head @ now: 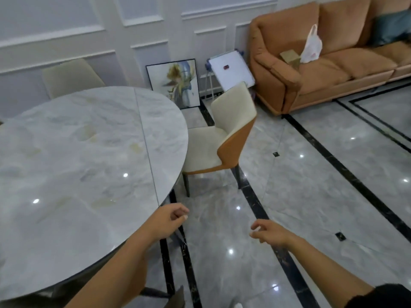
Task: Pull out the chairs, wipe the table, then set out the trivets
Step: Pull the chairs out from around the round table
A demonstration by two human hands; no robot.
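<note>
While our left hand [170, 221] and right hand [270, 233] hover with fingers [179, 214] loosely curled, grasping nothing, we see a chair [224, 134] with its seat front under the worktop [89, 152]; another chair [69, 76] seems tucked behind.

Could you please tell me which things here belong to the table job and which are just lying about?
Job: marble table, cream-and-orange chair, far chair by the wall.
Lying about: sofa, white plastic bag, framed picture, whiteboard.

view: head, single, wide-angle | from: above table [77, 152] edge | facing: forward, down | near: table at left | farther: chair [222, 134], floor [311, 196], sofa [311, 74] upper right
</note>
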